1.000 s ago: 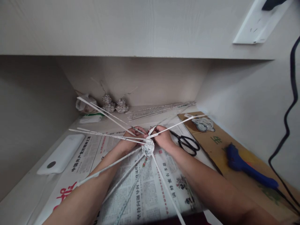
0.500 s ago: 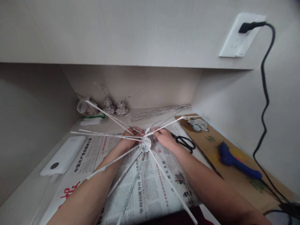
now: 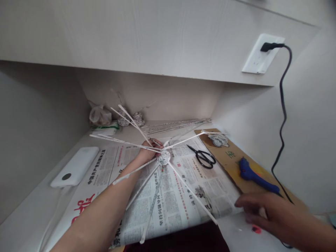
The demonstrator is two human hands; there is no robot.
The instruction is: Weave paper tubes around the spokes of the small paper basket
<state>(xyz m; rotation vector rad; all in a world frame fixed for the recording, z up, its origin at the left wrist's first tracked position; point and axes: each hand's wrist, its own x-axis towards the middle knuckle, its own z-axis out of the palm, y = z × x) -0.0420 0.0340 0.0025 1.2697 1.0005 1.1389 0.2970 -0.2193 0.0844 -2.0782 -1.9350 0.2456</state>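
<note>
The right hand [image 3: 273,211] has left the weave [image 3: 163,158] for the near right, fingers loosely spread, leaving the left hand [image 3: 151,146] alone pinching it.

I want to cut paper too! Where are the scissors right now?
In the head view, the black scissors lie right of centre, between the paper ball with sticks and the brown cardboard holding the blue tool.
</note>
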